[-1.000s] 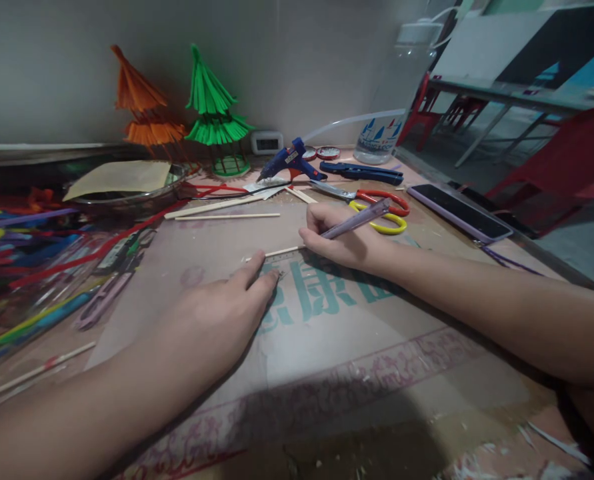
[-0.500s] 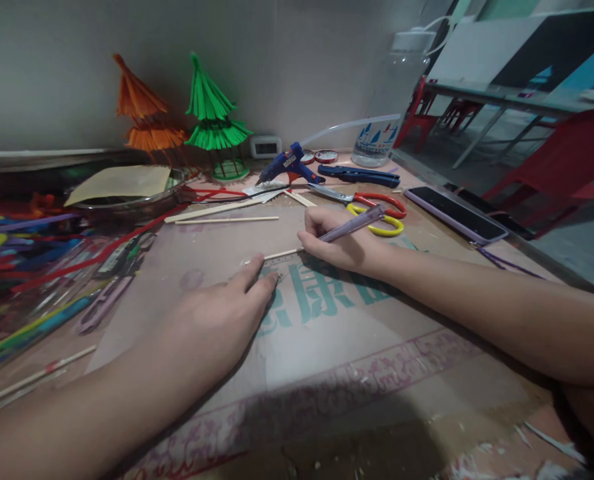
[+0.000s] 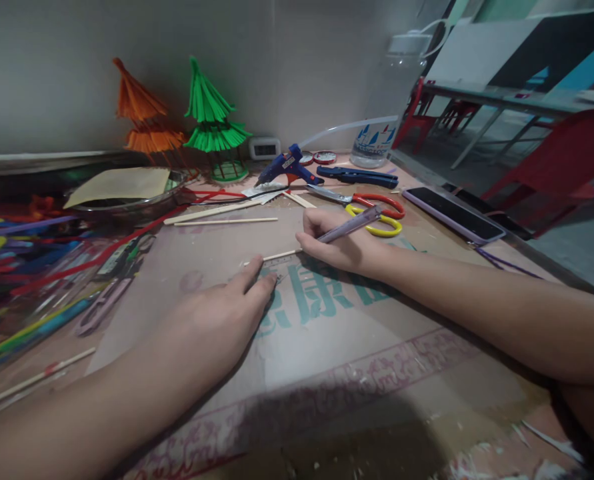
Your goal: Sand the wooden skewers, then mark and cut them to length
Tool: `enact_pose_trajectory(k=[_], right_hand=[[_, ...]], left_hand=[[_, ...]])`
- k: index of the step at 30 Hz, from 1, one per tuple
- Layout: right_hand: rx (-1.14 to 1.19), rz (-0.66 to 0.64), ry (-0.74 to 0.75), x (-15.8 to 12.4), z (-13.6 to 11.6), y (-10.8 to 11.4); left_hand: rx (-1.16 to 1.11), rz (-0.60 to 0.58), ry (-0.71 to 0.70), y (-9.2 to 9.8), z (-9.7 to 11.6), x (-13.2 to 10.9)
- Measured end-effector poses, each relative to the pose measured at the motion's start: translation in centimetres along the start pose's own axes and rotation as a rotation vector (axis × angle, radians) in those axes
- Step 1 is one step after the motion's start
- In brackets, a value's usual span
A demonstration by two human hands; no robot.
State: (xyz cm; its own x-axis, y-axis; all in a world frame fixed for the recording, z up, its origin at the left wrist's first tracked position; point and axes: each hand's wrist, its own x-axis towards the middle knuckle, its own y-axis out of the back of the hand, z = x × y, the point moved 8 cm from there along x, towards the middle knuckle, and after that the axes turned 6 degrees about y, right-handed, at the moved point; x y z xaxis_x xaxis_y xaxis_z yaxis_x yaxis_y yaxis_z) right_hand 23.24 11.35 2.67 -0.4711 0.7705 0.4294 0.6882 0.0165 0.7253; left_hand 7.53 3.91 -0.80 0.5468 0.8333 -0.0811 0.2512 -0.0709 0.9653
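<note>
A thin wooden stick lies along the scale of a clear ruler on the covered tabletop. At their left end, the extended index finger and thumb of my left hand press down, the finger on the stick and the thumb by the ruler. My right hand is closed around a purple translucent pen, its shaft slanting up to the right. The pen's tip is hidden behind my fingers, close to the stick's right part. My right forearm rests on the table.
Behind my hands lie scissors, a blue glue gun, a blue cutting tool and loose sticks. A phone and water bottle stand right. Orange and green pipe-cleaner towers stand at the wall; colored pipe cleaners crowd the left.
Almost nothing differs. The whole view has shifted very slightly; both hands, the pen, the stick and the ruler keep their places relative to each other.
</note>
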Motion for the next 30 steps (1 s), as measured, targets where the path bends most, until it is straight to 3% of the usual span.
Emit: enact_pose_trajectory(k=[30], right_hand=[[0.015,0.025,-0.045,-0.05,0.44,0.14]], left_hand=[[-0.066,0.009,-0.034,-0.02,0.04,-0.02]])
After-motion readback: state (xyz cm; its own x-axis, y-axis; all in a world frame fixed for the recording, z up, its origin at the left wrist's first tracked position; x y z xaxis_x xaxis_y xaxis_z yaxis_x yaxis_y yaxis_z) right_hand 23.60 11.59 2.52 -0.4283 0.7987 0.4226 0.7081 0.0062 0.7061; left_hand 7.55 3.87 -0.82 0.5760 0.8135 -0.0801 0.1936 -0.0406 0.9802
